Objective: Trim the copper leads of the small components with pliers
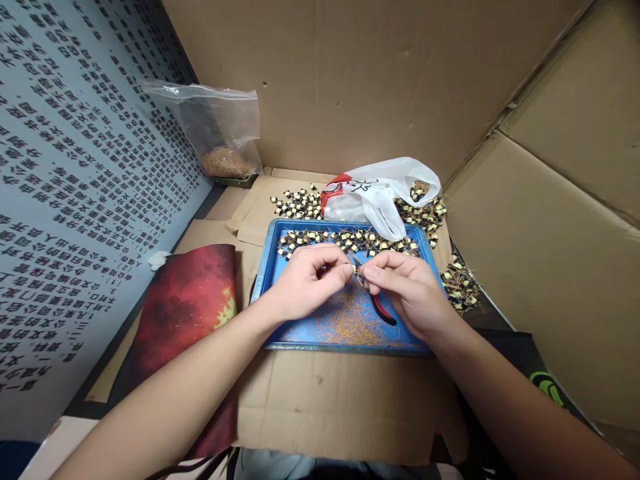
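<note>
My left hand (pixel 307 280) and my right hand (pixel 405 287) meet over a blue tray (pixel 265 267). The left fingers pinch a small yellow-and-black component (pixel 356 270) between the two hands. My right hand is closed round small cutters with red-and-black handles (pixel 383 310), whose tip is at the component. A row of the same components (pixel 345 240) lies along the tray's far edge. Thin copper wire clippings (pixel 345 320) cover the tray floor under my hands.
More components lie in heaps behind the tray (pixel 297 203) and to its right (pixel 460 287). A white plastic bag (pixel 375 193) rests on the tray's far rim. A clear bag with brown scraps (pixel 225 143) stands at the back left. Cardboard walls enclose the area; a red sheet (pixel 185 300) lies left.
</note>
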`<state>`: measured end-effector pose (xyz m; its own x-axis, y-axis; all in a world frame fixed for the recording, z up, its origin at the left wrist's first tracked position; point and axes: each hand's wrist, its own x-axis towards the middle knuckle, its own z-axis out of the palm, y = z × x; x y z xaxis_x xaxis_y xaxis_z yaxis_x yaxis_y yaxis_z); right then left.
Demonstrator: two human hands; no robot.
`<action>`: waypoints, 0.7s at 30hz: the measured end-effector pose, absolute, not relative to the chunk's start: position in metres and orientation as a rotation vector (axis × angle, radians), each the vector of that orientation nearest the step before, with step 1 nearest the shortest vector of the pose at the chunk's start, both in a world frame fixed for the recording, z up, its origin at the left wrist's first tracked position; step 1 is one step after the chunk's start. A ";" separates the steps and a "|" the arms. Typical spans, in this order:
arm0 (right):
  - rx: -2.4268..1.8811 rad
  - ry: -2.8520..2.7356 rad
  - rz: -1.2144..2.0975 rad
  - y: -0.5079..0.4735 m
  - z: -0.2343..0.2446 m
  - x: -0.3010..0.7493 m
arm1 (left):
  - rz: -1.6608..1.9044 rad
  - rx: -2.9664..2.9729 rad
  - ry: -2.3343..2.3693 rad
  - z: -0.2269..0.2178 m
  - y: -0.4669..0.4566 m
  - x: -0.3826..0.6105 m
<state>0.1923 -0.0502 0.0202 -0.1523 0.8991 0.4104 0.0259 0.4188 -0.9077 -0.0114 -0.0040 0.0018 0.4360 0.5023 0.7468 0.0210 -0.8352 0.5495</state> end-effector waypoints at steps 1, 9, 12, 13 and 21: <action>-0.855 -1.527 0.964 -0.050 0.021 0.192 | 1.383 2.232 0.439 0.002 -0.004 -0.012; -0.852 -1.548 0.972 -0.051 0.020 0.194 | 1.353 2.203 0.396 0.002 -0.003 -0.012; -0.836 -1.539 0.978 -0.049 0.019 0.197 | 1.359 2.190 0.376 0.002 -0.003 -0.013; -0.831 -1.534 0.980 -0.048 0.019 0.198 | 1.363 2.184 0.371 0.002 -0.002 -0.013; -0.769 -1.570 0.944 -0.047 0.024 0.202 | 1.362 2.149 0.384 0.002 -0.003 -0.013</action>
<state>0.2022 -0.0475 0.0237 -0.1933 0.8643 0.4644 -0.0049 0.4725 -0.8813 -0.0129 -0.0027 0.0025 0.4427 0.5146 0.7343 -0.0550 -0.8018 0.5950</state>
